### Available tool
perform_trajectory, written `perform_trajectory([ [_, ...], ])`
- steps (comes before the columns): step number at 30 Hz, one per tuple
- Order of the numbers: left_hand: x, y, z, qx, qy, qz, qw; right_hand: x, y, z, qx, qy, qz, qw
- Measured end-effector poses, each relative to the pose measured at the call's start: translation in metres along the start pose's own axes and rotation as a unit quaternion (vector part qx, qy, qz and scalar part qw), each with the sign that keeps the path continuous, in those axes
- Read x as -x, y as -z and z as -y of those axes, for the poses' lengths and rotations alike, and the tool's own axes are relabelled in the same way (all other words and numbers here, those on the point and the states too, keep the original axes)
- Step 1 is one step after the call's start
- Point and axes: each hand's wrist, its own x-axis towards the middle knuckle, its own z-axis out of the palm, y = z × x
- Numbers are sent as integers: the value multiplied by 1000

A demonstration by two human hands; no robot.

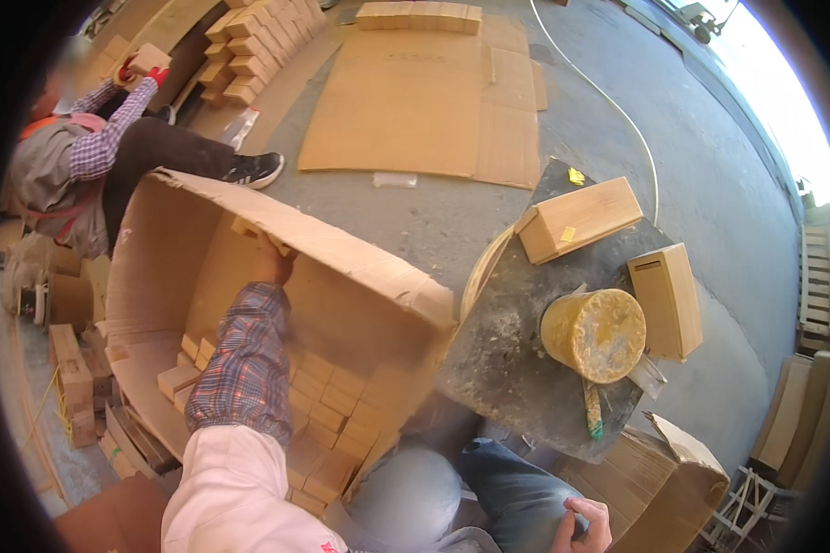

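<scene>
The fingers of the left hand [277, 265] are closed on a block [246, 228] beside the inner wall of a carton [360, 263], above more blocks [327, 405], while the right hand [592, 523] curls by the thigh [516, 484], its hold unclear, near a dark board [493, 364] bearing a can [599, 336] and two wooden boxes [588, 217].

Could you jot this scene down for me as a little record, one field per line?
Left hand: inside the large cardboard box, gripping a wooden piece
Right hand: by the person's leg, nothing visibly held
Box contents: small wooden blocks, many in rows
Dark tabletop: yellowish cylindrical container, two wooden cases
Co-worker: upper left, holding a light-brown block
</scene>
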Motion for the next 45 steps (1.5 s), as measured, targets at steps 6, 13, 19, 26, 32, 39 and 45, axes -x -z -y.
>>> perform_trajectory([
  [6, -27, -3, 32, -81, -17, 67, 994, -28, -4, 6, -3, 14, 1, 1000],
  [13, -24, 4, 41, -138, 16, 86, 987, -50, -12, 21, 10, 47, -20, 999],
  [19, -53, -11, 50, -170, 58, 84, 980, -49, -11, 23, 21, 39, -28, 999],
  [26, -50, -2, 63, -138, 161, 63, 975, -43, -13, 16, -10, 64, -55, 996],
  [32, 51, 59, 67, 410, 420, -61, 807, -26, -9, 11, -38, 77, -64, 994],
  [39, 205, 195, -104, 585, 269, 23, 765, 20, -6, -1, -90, 107, -112, 984],
  [45, 311, 287, -311, 487, 72, 205, 846, 69, 21, 29, -358, 11, -16, 933],
])
